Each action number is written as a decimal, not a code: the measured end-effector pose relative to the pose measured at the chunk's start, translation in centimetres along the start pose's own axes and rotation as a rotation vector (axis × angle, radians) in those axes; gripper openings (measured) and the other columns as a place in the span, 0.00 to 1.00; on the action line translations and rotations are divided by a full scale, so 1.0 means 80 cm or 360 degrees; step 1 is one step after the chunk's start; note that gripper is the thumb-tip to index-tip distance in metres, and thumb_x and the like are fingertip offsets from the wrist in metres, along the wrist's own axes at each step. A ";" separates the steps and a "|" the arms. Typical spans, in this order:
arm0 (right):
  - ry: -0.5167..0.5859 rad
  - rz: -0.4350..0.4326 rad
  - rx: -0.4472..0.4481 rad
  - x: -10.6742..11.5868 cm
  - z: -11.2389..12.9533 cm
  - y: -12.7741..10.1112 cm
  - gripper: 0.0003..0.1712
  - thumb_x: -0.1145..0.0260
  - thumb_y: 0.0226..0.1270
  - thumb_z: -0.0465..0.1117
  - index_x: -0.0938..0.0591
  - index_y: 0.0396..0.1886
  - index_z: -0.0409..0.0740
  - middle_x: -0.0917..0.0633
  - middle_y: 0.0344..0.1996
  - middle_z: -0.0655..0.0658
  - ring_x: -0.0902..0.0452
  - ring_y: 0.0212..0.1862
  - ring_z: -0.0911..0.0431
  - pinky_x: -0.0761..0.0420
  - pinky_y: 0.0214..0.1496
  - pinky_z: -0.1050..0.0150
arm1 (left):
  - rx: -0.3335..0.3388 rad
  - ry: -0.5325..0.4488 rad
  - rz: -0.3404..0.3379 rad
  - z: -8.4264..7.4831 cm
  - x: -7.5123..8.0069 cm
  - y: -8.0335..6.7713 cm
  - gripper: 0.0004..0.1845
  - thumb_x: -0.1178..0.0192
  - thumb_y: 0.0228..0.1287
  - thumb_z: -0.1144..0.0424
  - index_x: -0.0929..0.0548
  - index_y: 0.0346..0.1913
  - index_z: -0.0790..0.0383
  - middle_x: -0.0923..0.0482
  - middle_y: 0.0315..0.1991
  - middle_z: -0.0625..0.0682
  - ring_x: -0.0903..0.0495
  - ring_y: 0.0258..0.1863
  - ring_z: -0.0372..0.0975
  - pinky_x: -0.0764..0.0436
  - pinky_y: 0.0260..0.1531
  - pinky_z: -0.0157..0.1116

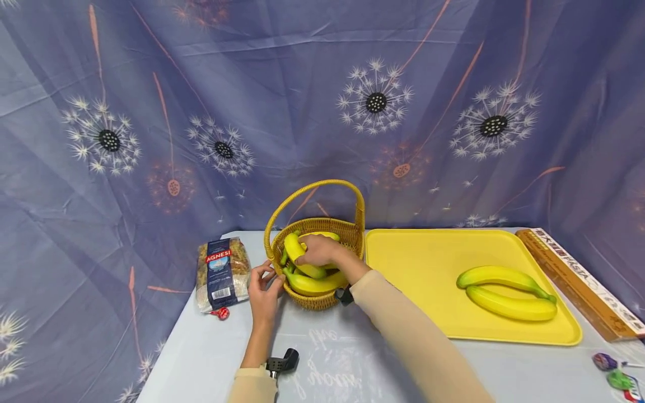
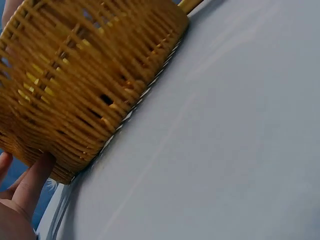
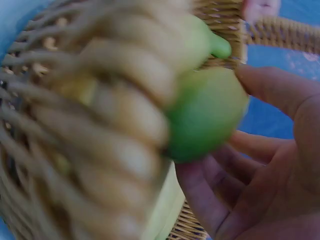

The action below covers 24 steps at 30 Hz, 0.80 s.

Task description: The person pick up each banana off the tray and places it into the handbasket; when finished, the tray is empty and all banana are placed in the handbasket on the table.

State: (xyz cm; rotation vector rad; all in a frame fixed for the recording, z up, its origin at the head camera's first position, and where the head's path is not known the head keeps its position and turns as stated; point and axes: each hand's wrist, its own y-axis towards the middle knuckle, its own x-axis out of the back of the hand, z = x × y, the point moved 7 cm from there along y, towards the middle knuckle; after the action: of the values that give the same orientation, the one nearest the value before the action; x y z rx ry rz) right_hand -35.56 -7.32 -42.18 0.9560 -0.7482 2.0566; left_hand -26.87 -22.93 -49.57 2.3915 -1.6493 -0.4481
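Observation:
A yellow wicker basket [image 1: 314, 302] with a tall arched handle stands at the table's back, holding several yellow bananas [image 1: 312, 284] with green ends. My right hand [image 1: 322, 250] reaches in from above and grips one banana [image 1: 298, 247]; the right wrist view shows thumb and fingers round the green end of that banana [image 3: 212, 112]. At the basket's left end, my left hand [image 1: 264, 296] holds the wicker near the handle's foot. Its thumb presses the wicker wall [image 2: 100, 75] in the left wrist view, other fingers partly hidden. The right hand covers part of the fruit.
Right of the basket lies a yellow tray [image 1: 408, 268] bearing two bananas [image 1: 511, 308]. A long pasta box [image 1: 579, 285] lies beyond it, with lollipops [image 1: 604, 361] in front. On the left are an Agnesi pasta bag [image 1: 221, 274] and a red lollipop [image 1: 222, 313]. A patterned curtain [image 1: 302, 112] hangs behind.

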 end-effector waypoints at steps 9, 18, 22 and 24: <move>-0.0008 0.0011 -0.0060 -0.024 0.006 0.004 0.43 0.36 0.63 0.60 0.38 0.73 0.49 0.30 0.66 0.48 0.35 0.66 0.49 0.29 0.63 0.51 | -0.0137 0.0008 0.0081 -0.045 -0.011 -0.025 0.12 0.38 0.57 0.80 0.28 0.42 0.80 0.34 0.65 0.62 0.31 0.60 0.58 0.33 0.59 0.59; 0.0003 -0.0020 -0.0025 -0.022 0.005 -0.005 0.40 0.46 0.69 0.63 0.40 0.74 0.47 0.27 0.63 0.46 0.27 0.59 0.50 0.25 0.57 0.51 | -0.0092 0.0124 0.0263 -0.039 -0.023 -0.037 0.15 0.38 0.59 0.77 0.26 0.48 0.78 0.42 0.71 0.58 0.32 0.61 0.60 0.33 0.60 0.58; -0.0115 -0.0026 -0.0061 -0.021 0.004 -0.008 0.40 0.46 0.70 0.63 0.40 0.74 0.49 0.25 0.62 0.47 0.26 0.58 0.50 0.24 0.56 0.51 | -0.0019 0.0099 0.0266 -0.035 -0.022 -0.035 0.15 0.40 0.61 0.76 0.27 0.49 0.78 0.43 0.71 0.57 0.32 0.61 0.59 0.31 0.60 0.54; -0.0161 -0.0022 -0.0042 -0.021 0.008 -0.010 0.40 0.46 0.70 0.63 0.40 0.74 0.49 0.25 0.62 0.46 0.26 0.58 0.49 0.24 0.56 0.51 | -0.0015 0.0095 0.0270 -0.035 -0.020 -0.036 0.16 0.40 0.62 0.76 0.27 0.51 0.79 0.43 0.71 0.58 0.32 0.61 0.59 0.31 0.60 0.53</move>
State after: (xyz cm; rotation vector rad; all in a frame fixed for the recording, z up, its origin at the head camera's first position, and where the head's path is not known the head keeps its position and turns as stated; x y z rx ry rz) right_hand -33.91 -8.02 -43.06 1.0536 -0.8170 1.9938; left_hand -23.93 -20.40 -47.70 2.2121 -1.7997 -0.3509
